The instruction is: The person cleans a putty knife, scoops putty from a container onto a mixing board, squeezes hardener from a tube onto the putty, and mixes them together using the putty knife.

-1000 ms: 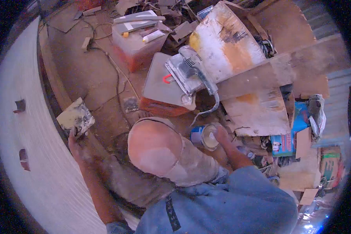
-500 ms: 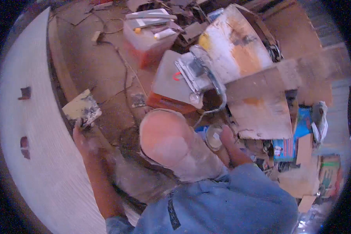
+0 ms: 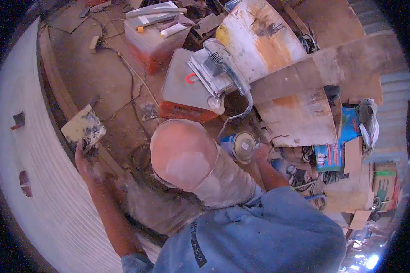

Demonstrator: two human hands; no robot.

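Note:
My left hand (image 3: 87,166) grips the lower edge of a square, pale yellow board (image 3: 84,127) with dark smears, held beside the long white ridged surface. Beyond my bent knee stands a round can (image 3: 243,146) with a blue and white side and a metallic top bearing a small white label. Bent fingers of my right hand (image 3: 262,154) are at the right rim of the can; their tips are partly hidden. A power sander (image 3: 221,63) with a grey cable rests on a pale container (image 3: 182,84) with reddish lower sides.
The white ridged surface (image 3: 45,182) runs along the left. A second container (image 3: 152,45) carries a tube (image 3: 173,30) and flat strips. Paint-stained boards (image 3: 269,45), blue packaging (image 3: 328,157) and scraps lie right. Cords (image 3: 132,73) cross the dusty floor.
The whole view shifted right and back, tilting slightly. My right hand has slid from over the can's top toward its right rim, uncovering the label. My left hand still holds the board.

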